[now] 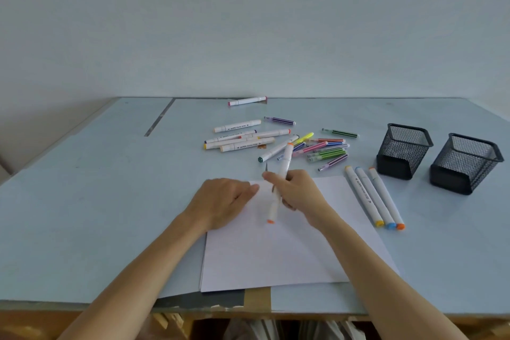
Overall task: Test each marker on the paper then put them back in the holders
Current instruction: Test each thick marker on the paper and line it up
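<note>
A white sheet of paper lies on the table in front of me. My right hand grips a white marker with orange caps, held slanted above the paper's upper part. My left hand rests flat on the paper's upper left corner. Three white markers with yellow, blue and orange caps lie side by side just right of the paper. A loose pile of white markers and thin coloured pens lies beyond the paper. Two black mesh holders stand at the right.
One white marker with pink caps lies alone near the table's far edge by the wall. The light blue table has a taped, worn front edge. A dark strip runs across its far left part.
</note>
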